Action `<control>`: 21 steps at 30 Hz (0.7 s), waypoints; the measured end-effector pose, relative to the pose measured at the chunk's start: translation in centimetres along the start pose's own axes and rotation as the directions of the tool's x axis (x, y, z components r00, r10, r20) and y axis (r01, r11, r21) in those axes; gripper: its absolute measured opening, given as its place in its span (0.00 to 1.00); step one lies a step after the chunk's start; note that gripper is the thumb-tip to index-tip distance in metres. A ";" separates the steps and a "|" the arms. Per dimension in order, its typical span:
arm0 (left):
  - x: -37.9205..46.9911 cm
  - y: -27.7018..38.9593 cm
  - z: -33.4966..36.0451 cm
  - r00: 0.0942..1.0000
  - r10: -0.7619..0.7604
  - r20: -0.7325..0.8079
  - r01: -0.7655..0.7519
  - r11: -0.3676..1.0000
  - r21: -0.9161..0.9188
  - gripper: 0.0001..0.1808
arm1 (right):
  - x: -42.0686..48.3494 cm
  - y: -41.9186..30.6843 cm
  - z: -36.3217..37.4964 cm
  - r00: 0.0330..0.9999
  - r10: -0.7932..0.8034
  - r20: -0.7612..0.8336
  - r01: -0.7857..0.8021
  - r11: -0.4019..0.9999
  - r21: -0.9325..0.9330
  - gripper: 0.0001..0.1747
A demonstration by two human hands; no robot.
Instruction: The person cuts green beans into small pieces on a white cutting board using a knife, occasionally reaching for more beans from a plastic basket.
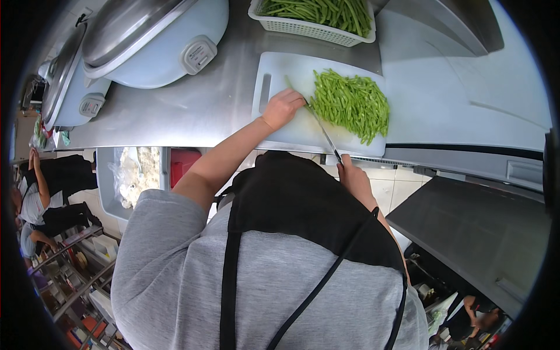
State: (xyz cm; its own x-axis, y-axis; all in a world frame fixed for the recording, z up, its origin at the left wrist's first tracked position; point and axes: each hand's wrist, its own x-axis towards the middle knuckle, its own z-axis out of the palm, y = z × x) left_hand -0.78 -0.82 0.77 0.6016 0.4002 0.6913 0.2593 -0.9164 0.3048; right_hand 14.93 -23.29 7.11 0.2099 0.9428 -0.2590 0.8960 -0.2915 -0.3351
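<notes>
On the white cutting board [293, 65], my left hand [283, 107] has its fingers curled down close to the knife's tip. A pale end of a green bean [287, 81] sticks out beyond its knuckles; the rest is hidden under the fingers. My right hand [355, 176] grips the handle of a kitchen knife [324, 131] at the board's near edge. The blade slants away from me towards my left fingertips. To the right of the blade spreads a pile of cut green beans [352, 105], reaching the board's right edge.
Behind the board stands a white perforated basket [306, 31] of whole green beans. Two large rice cookers [153, 52] occupy the steel counter [175, 118] at left. Beneath is a grey bin [164, 175] with bagged pale food. Other people [39, 192] are at far left and lower right.
</notes>
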 end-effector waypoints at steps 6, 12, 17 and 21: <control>0.0 -0.1 0.1 1.000 -0.008 -0.002 0.008 1.000 -0.017 0.06 | 1.9 0.3 1.8 0.999 -0.041 -0.022 0.042 0.999 0.029 0.11; -0.2 -0.1 0.0 0.999 -0.033 -0.006 0.033 0.999 -0.018 0.05 | 3.1 -0.6 0.4 0.999 -0.047 -0.009 0.048 0.998 0.047 0.12; -0.5 -0.1 0.0 0.998 -0.056 -0.027 0.055 0.998 -0.044 0.04 | 1.0 -0.5 0.1 0.999 -0.021 0.042 0.019 0.999 0.035 0.11; -0.1 -0.1 0.0 0.999 -0.044 -0.024 0.043 0.998 -0.051 0.04 | 2.5 -0.3 2.1 0.999 -0.051 -0.019 0.053 0.996 0.071 0.11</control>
State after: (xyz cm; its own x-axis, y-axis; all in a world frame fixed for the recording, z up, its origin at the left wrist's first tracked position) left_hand -0.86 -0.82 0.63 0.5714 0.4400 0.6927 0.2458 -0.8971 0.3671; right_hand 14.34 -21.20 4.70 0.1711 0.9594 -0.2241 0.8755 -0.2524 -0.4120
